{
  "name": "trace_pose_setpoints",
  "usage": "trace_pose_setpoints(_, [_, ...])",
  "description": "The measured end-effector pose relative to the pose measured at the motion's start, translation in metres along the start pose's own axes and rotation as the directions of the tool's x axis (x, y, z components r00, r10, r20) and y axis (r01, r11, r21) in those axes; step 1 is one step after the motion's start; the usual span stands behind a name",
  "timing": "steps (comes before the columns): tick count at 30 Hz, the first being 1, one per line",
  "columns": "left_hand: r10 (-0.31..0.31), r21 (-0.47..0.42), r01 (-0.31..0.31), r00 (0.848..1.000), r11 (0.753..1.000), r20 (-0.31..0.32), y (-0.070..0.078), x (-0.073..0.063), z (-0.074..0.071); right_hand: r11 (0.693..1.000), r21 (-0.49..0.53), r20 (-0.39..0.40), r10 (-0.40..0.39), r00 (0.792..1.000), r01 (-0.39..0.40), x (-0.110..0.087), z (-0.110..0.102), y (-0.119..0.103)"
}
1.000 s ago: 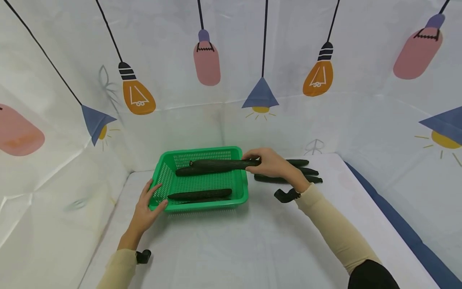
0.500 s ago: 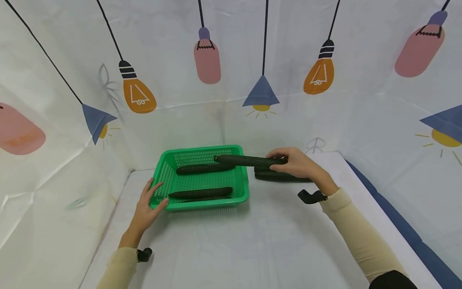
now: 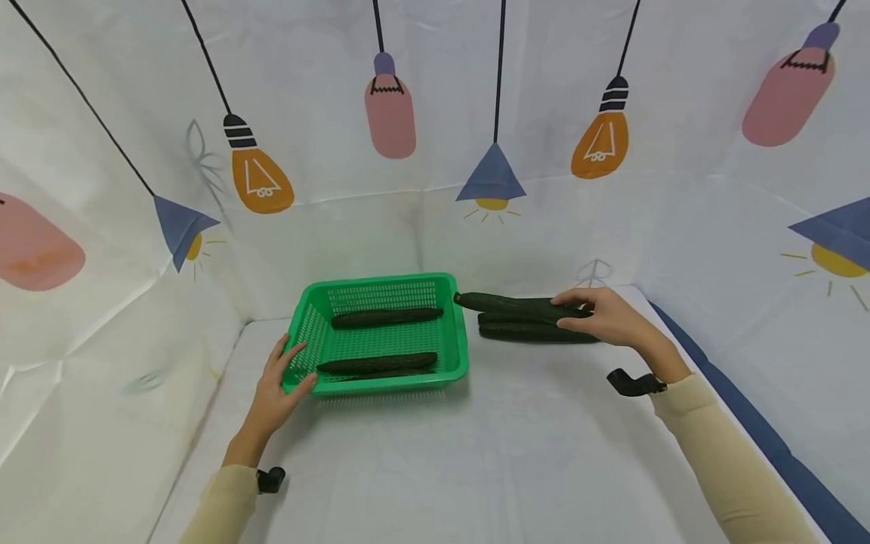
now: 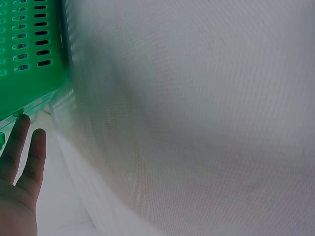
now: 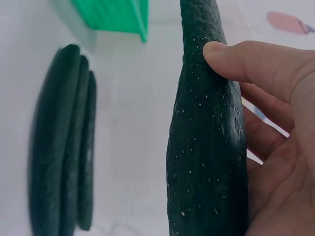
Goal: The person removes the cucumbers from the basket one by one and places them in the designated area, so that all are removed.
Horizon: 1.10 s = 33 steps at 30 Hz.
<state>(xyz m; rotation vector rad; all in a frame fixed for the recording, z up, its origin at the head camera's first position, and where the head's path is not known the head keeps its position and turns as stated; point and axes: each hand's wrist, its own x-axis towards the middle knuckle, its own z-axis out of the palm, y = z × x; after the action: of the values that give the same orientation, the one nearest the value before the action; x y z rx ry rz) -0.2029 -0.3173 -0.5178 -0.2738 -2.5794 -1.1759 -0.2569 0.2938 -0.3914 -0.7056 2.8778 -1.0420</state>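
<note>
My right hand (image 3: 607,316) grips a dark green cucumber (image 3: 503,304) near its right end. In the right wrist view the thumb presses one side of that cucumber (image 5: 204,132) and the fingers lie behind it. Below it, several more cucumbers (image 3: 533,332) lie side by side on the white table, right of the green basket (image 3: 387,387). Inside the basket one cucumber (image 3: 386,318) lies toward the back and another (image 3: 377,363) toward the front, with part of a further one beneath it. My left hand (image 3: 274,393) touches the basket's left side, fingers spread and fairly straight.
The white tabletop (image 3: 408,468) stretches in front of the basket. A white sheet (image 3: 326,242) printed with lamps rises behind and at both sides. A blue strip (image 3: 734,412) runs along the table's right edge.
My right hand has carried the cucumber rightward from over the basket to above the cucumbers on the table. The left hand and basket have stayed in place.
</note>
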Motion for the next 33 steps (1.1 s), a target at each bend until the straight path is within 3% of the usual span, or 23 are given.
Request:
trace_pose_setpoints(10, [-0.001,0.004,0.001,1.0,1.0,0.005,0.002,-0.001,0.0,0.992,0.054,0.028,0.114,0.993,-0.116,-0.014,0.01,0.041])
trace_pose_setpoints(22, [0.004,0.0,-0.004,1.0,1.0,0.001,0.0,0.0,0.001,0.988,0.084,0.085,0.119,0.989,-0.126,-0.014,0.035,0.075])
trace_pose_setpoints(33, [0.01,-0.009,-0.01,1.0,1.0,-0.001,0.0,-0.001,0.001,0.978,0.066,0.12,0.19,0.974,-0.199,-0.013,0.055,0.1])
